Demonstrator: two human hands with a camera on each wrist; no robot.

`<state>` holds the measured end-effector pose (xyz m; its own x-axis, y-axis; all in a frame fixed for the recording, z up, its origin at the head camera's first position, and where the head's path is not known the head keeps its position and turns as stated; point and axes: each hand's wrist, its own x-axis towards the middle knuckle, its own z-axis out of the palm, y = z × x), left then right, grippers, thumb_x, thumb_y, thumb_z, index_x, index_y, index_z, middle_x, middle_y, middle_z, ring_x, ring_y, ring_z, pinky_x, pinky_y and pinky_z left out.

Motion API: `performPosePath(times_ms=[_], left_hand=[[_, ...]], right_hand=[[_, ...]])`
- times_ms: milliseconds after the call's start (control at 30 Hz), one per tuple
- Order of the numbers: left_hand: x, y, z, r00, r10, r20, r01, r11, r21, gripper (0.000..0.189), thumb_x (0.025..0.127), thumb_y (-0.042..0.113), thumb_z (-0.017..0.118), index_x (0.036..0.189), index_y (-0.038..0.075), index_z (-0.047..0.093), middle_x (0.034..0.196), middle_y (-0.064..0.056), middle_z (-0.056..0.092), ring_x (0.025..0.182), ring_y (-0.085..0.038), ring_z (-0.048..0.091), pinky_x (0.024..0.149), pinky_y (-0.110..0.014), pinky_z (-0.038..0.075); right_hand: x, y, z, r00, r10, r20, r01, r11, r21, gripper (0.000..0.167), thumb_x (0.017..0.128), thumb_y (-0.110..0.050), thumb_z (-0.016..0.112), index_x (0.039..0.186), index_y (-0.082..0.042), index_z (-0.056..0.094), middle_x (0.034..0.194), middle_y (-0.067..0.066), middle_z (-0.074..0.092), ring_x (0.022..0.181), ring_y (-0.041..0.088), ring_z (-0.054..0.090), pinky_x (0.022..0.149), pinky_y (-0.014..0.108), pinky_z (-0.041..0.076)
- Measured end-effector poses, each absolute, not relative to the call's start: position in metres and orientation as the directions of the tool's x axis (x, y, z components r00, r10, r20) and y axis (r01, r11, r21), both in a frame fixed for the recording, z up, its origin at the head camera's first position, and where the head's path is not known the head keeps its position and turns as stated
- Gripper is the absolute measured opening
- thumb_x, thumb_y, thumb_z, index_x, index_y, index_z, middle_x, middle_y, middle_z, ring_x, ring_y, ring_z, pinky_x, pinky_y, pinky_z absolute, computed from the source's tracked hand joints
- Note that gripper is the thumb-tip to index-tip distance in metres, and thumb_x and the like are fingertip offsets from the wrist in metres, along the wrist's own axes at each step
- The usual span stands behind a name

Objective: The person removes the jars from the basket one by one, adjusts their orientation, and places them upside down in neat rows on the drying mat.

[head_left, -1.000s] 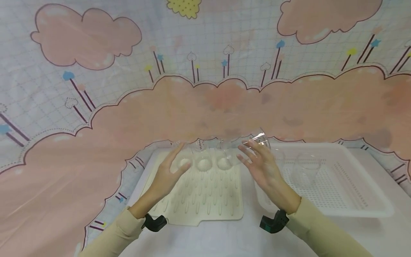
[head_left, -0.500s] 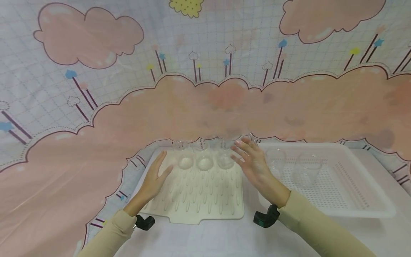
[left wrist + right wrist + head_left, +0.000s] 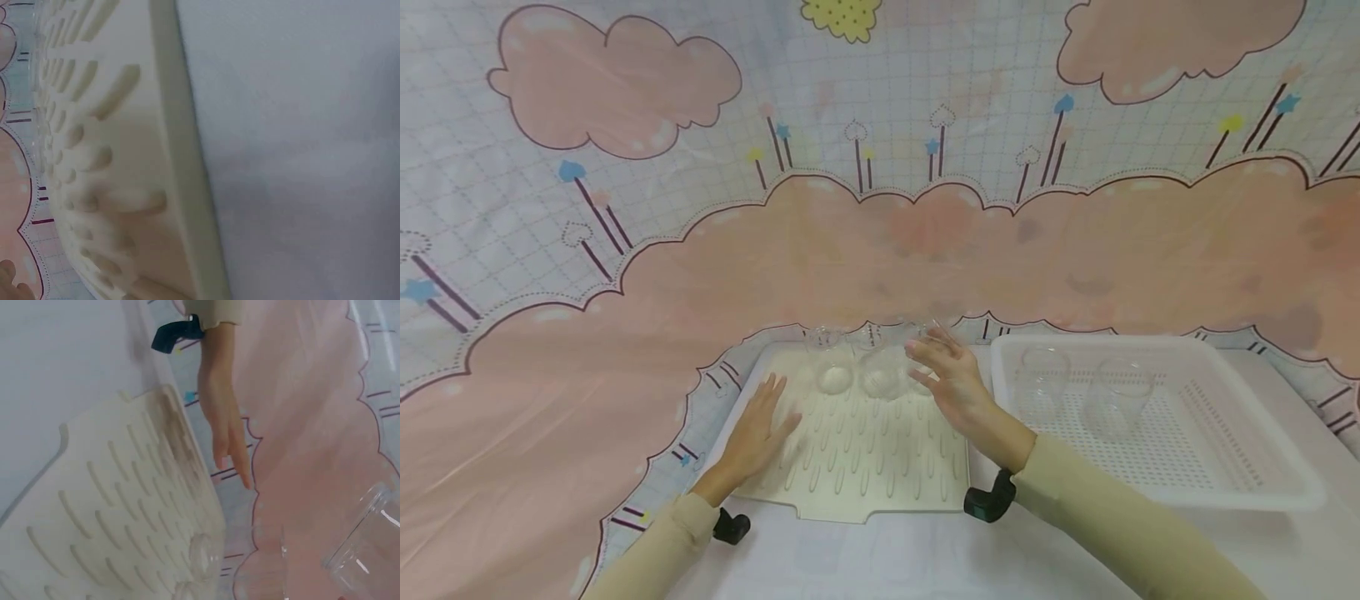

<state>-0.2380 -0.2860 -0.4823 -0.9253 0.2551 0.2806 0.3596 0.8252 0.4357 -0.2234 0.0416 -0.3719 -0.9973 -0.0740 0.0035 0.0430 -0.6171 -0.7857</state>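
My right hand is over the far right part of a cream ridged drying mat, its fingers curled round a clear glass. That glass is tilted in the right wrist view; in the head view the fingers partly hide it. Clear glasses stand in a row along the mat's far side: a left one, a middle one, and one largely hidden behind my right hand. My left hand is at the mat's left side with fingers straight, holding nothing; whether it touches the mat I cannot tell.
A white perforated plastic basket stands to the right of the mat. It contains two clear glasses, one at its left and a larger-looking one. A white cloth covers the table, and a patterned curtain hangs behind.
My right hand has moved left with its glass, from near the basket to over the mat. My left hand has drawn back leftward and toward me, away from the row of glasses.
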Motion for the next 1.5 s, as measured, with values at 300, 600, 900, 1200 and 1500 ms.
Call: performPosePath(times_ms=[300,600,900,1200,1500], left_hand=[[-0.238,-0.301,-0.504,-0.938,0.306,0.164,0.346,0.87,0.353,0.08,0.101,0.044,0.054,0.157,-0.003,0.02,0.163,-0.025,0.01,0.147,-0.048,0.01,0.117,-0.062,0.013],[-0.237,-0.312,-0.514,-0.953,0.298,0.053,0.3,0.906,0.299,0.084,0.101,0.048,0.051,0.154,-0.009,0.019,0.162,-0.027,0.011,0.147,-0.049,0.008,0.117,-0.061,0.011],[-0.242,-0.317,-0.526,-0.953,0.302,0.032,0.299,0.916,0.266,0.085,0.102,0.053,0.045,0.155,-0.008,0.019,0.161,-0.027,0.014,0.148,-0.047,0.008,0.118,-0.06,0.009],[-0.242,-0.317,-0.524,-0.953,0.303,0.016,0.298,0.922,0.248,0.085,0.102,0.054,0.045,0.155,-0.007,0.019,0.161,-0.026,0.015,0.148,-0.047,0.01,0.118,-0.059,0.01],[-0.242,-0.316,-0.519,-0.952,0.307,-0.012,0.295,0.923,0.247,0.085,0.102,0.056,0.044,0.156,-0.006,0.019,0.162,-0.024,0.014,0.148,-0.046,0.009,0.118,-0.059,0.01]], right_hand=[[-0.229,0.013,-0.381,-0.993,-0.115,0.036,0.032,-0.536,-0.843,0.066,0.087,0.007,0.064,0.148,-0.005,0.043,0.112,0.004,0.061,0.1,0.017,0.064,0.11,0.056,0.036],[-0.238,-0.011,-0.394,-0.988,-0.126,0.085,-0.023,-0.426,-0.904,0.063,0.083,0.006,0.072,0.14,-0.004,0.049,0.127,0.012,0.056,0.12,0.029,0.054,0.103,0.046,0.046],[-0.25,-0.028,-0.408,-0.993,-0.107,0.059,-0.024,-0.299,-0.954,0.071,0.079,-0.005,0.082,0.141,-0.004,0.048,0.137,0.017,0.052,0.129,0.038,0.049,0.103,0.046,0.046],[-0.256,-0.047,-0.419,-0.992,-0.103,0.072,-0.054,-0.17,-0.984,0.074,0.075,-0.01,0.086,0.14,-0.006,0.05,0.13,0.011,0.059,0.125,0.035,0.051,0.1,0.043,0.049],[-0.258,-0.067,-0.436,-0.995,-0.095,0.036,-0.033,-0.034,-0.999,0.077,0.071,-0.014,0.091,0.138,-0.012,0.053,0.126,0.007,0.058,0.119,0.03,0.051,0.097,0.044,0.048]])
